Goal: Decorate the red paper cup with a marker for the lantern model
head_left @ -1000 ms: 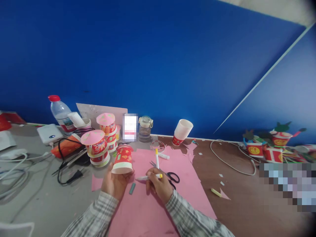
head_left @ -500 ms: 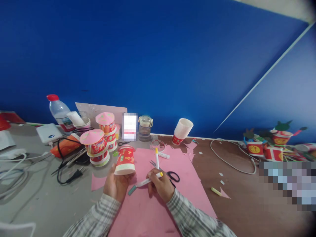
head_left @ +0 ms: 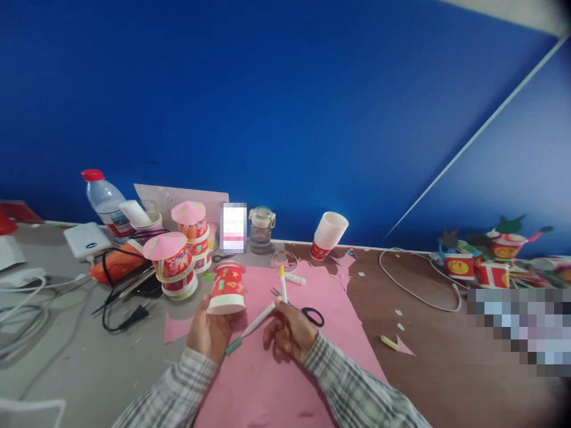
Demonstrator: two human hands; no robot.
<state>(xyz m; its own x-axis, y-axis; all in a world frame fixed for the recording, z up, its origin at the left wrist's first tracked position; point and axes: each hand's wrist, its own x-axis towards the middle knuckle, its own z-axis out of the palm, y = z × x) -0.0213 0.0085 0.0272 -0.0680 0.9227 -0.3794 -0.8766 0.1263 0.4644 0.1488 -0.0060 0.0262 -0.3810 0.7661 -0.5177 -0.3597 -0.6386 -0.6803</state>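
My left hand (head_left: 213, 330) holds a red and white paper cup (head_left: 226, 288) upside down, its wide rim facing me. With thumb and fingertip my right hand (head_left: 289, 334) pinches a white marker (head_left: 260, 319), its other fingers curled. The marker slants down left to a teal cap (head_left: 233, 346) beside my left hand; I cannot tell whether the cap is fully on. Below both hands lies a pink paper sheet (head_left: 267, 380). Black-handled scissors (head_left: 313, 317) lie partly behind my right hand, near a yellow-tipped white marker (head_left: 283, 284) and a white tube (head_left: 295, 279).
Stacked cups with pink cone roofs (head_left: 167, 249) stand at left, near a black plug (head_left: 134, 315) and a bottle (head_left: 104, 205). A water jar (head_left: 262, 232) and stacked paper cups (head_left: 329, 235) line the back. Decorated cups (head_left: 461, 266) and a cable (head_left: 413, 297) are at right.
My right hand has shifted its grip to the marker's upper end and opened away from its shaft. The marker's lower end and teal cap have moved slightly down left; the cup stays in my left hand.
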